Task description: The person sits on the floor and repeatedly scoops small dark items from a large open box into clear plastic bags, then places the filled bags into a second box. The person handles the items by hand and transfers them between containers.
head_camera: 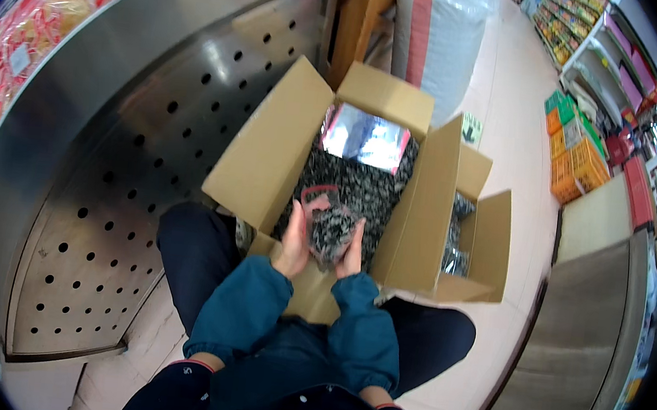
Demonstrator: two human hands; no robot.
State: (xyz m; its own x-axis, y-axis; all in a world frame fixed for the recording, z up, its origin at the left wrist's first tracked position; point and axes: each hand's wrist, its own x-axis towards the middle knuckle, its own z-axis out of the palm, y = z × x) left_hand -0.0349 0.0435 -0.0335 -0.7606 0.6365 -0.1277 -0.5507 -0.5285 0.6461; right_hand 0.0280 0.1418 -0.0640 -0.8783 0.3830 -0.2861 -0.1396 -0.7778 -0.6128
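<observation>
Between my left hand (296, 242) and my right hand (352, 254) is a clear plastic bag (332, 229) with a red band at its top, filled with dark, crinkled dried pieces that look like black fungus. Each palm presses one side of it. The bag is held over an open cardboard box (263, 144), whose flaps stand up and outward. More of the same dark dried pieces (360, 184) fill this box. At its far end, a shiny flat packet (365, 137) with red edges lies on top of them.
A second open cardboard box (490, 240) stands to the right, with plastic-wrapped contents. On the left rises a perforated metal panel (159, 163) under bagged goods (54, 14). A large woven sack (441, 43) stands ahead. Orange crates (579, 165) sit across the tiled aisle (512, 116).
</observation>
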